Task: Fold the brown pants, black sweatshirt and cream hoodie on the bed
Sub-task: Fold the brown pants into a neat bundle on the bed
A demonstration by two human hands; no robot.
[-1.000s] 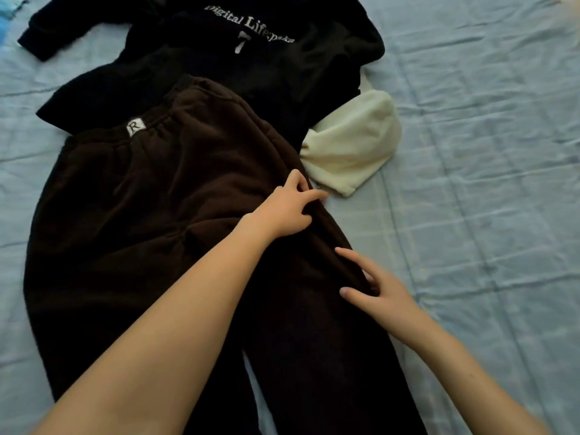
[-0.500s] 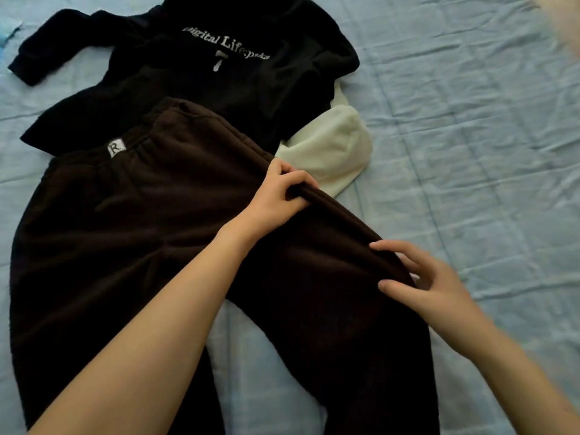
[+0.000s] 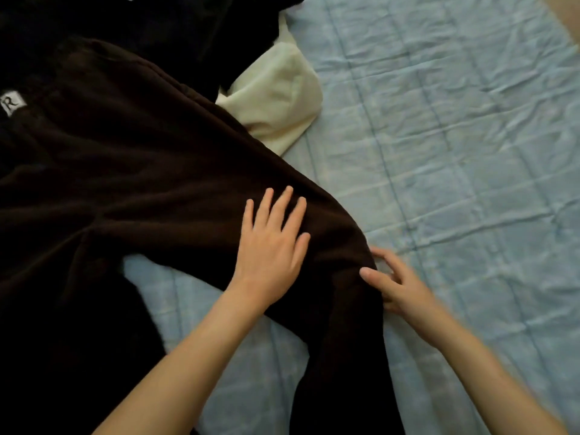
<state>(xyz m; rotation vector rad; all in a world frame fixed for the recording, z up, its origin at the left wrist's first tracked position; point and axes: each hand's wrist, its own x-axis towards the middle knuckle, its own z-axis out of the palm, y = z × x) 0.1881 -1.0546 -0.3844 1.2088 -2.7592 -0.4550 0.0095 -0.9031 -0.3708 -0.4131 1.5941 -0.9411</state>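
The brown pants (image 3: 125,171) lie spread across the left of the bed, waistband with a white "R" label at the far left, legs parted toward me. My left hand (image 3: 271,246) rests flat, fingers apart, on the right leg. My right hand (image 3: 392,284) pinches the outer edge of that same leg, thumb on top. The black sweatshirt (image 3: 150,23) lies beyond the pants at the top left, partly under them. A part of the cream hoodie (image 3: 276,98) sticks out from beneath both dark garments.
The light blue quilted bedspread (image 3: 455,152) is wrinkled and stretches over the whole right side. A strip of it also shows between the two pant legs. A tan surface sits at the top right corner.
My left hand has let go of the pant leg's edge and now lies flat lower on the leg. The leg has swung out to the right. The view has moved closer and right.
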